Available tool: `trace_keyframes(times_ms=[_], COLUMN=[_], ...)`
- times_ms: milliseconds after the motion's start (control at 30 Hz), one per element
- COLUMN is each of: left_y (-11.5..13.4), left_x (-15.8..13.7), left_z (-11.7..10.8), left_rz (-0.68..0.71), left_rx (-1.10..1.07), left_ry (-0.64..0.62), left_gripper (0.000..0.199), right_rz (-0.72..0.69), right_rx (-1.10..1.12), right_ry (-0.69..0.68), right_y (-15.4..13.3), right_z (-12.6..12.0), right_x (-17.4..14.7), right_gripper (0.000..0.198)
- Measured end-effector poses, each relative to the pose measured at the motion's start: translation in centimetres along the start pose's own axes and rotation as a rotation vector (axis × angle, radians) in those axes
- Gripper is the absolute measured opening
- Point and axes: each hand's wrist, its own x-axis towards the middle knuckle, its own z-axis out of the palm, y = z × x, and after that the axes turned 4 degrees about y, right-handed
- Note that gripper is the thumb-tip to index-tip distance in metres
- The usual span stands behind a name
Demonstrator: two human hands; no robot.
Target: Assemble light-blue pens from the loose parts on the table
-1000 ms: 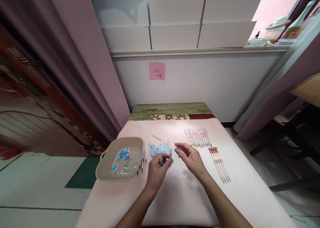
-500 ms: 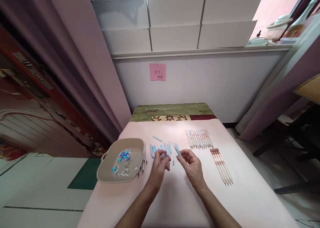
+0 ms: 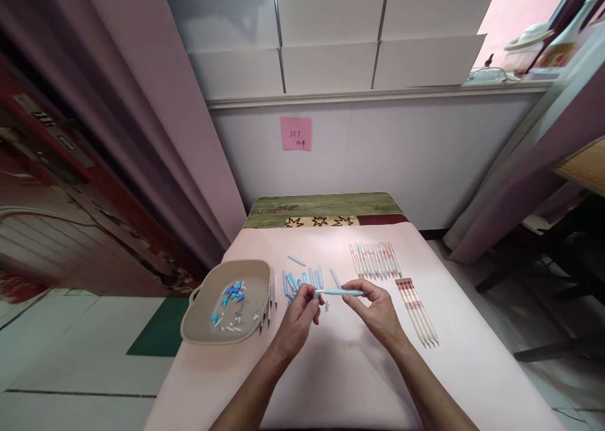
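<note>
My right hand [image 3: 378, 312] pinches a light blue pen barrel [image 3: 344, 292], held level above the table. Between the fingertips of my left hand [image 3: 297, 314] is a small light blue pen piece [image 3: 317, 293], partly covered by the fingers. Barrel and piece meet end to end, with a whitish tip at the joint; how far one sits inside the other I cannot tell. Just behind my hands lie several blue pen parts [image 3: 292, 282] and a single barrel [image 3: 335, 278]. Small metal springs [image 3: 326, 306] rest near my left fingertips.
A beige basket [image 3: 201, 338] at the left holds blue and white small parts. Thin refills [image 3: 276, 291] lie along its right side. One barrel [image 3: 296, 260] lies farther back. Rows of pens [image 3: 375, 260] and white pens or pencils [image 3: 418, 312] lie at the right.
My right hand has turned the barrel from tilted up to level and brought it leftward against the piece in my left hand. The left-hand piece has been turned to face it.
</note>
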Motion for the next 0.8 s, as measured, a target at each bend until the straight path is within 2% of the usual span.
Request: trace_keyframes(times_ms=[300,400,567,667,800], left_y=[-0.6,-1.0,-2.7,-3.8,-4.7], left_x=[0.7,0.9,1.1,1.1,0.4], left_z=[-2.2,-2.0,-0.6,0.3,1.1], left_rz=[-0.061,-0.119,-0.288,-0.326,-0.336], left_rx=[0.031,-0.143,-0.597,-0.796,-0.868], left_ry=[0.029,0.145,0.35,0.398,0.388], left_gripper=[0.023,0.025,0.032,0.03,0.027], right_rz=[-0.016,-0.003,0.023,0.016,0.005], right_rx=[-0.111,-0.103,-0.074,-0.075,-0.081], right_ry=[-0.164,-0.141,-0.057,-0.009,0.1], right_y=[-0.9,-0.8,-0.2,0.2,0.7], right_z=[-1.8,-1.4,0.8,2.1,3.3], right_x=[0.5,0.4,-0.9,-2.1,-3.4], right_gripper=[0.012,0.012,0.015,0.013,0.009])
